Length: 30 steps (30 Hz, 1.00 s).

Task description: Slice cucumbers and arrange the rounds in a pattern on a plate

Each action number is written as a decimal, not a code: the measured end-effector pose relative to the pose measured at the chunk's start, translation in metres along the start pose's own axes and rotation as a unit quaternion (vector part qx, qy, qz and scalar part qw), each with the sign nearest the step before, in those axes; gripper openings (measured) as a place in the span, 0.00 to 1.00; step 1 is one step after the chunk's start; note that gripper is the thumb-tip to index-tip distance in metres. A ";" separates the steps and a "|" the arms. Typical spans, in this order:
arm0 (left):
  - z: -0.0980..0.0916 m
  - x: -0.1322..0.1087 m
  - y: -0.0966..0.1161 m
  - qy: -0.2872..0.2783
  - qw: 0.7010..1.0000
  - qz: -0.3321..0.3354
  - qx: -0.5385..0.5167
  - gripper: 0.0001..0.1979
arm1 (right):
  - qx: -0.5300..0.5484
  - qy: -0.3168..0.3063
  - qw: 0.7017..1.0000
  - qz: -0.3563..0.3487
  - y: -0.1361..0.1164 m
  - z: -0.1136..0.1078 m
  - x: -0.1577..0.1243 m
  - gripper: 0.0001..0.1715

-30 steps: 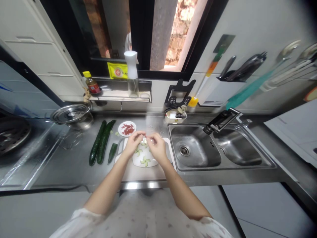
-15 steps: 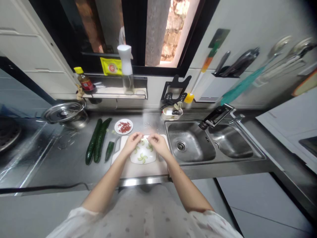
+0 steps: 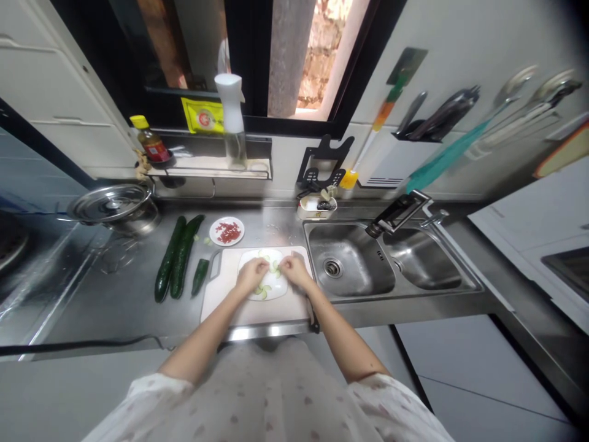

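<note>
In the head view, the person is standing at a steel counter (image 3: 115, 294) and is holding both hands over a white plate (image 3: 272, 293) that is sitting on a pale cutting board (image 3: 227, 304). The left hand (image 3: 251, 274) and the right hand (image 3: 294, 272) are hovering close together, fingers curling inward and drawing narrow at the tips above the cucumber slices (image 3: 275, 267) that are lying on the plate. Whether either hand is pinching a slice is too small to tell. Two whole cucumbers (image 3: 177, 258) are lying side by side left of the board, with a short cucumber piece (image 3: 199, 276) just beside them. A small dish of chopped red bits (image 3: 226, 231) is sitting behind the board. The sink (image 3: 363, 288) is lying to the right, with the faucet (image 3: 396, 213) reaching over it.
</note>
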<state>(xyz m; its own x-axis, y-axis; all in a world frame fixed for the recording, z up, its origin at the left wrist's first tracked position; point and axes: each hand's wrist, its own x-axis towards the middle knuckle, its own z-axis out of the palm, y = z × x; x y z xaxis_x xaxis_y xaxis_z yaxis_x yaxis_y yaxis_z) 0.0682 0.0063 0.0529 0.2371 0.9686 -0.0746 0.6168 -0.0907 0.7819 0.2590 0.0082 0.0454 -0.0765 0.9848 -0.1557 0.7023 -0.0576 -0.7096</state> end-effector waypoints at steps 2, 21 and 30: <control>0.007 -0.004 -0.002 -0.020 0.996 0.028 0.087 0.11 | -0.026 -0.005 1.000 0.012 0.002 0.004 0.001 0.09; 0.027 -0.009 -0.007 -0.121 0.935 0.138 0.302 0.17 | -0.167 -0.109 0.979 0.048 -0.023 -0.001 0.001 0.13; 0.027 -0.009 -0.008 -0.120 0.935 0.136 0.306 0.17 | -0.229 -0.120 0.964 0.066 -0.029 -0.001 0.003 0.17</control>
<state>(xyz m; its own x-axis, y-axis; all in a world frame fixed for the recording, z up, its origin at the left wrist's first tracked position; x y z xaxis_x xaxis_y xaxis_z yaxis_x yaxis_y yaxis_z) 0.0818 -0.0084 0.0305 0.5633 0.8176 -0.1193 0.8059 -0.5119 0.2974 0.2389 0.0126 0.0664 -0.0880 0.9047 -0.4168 0.9517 -0.0472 -0.3033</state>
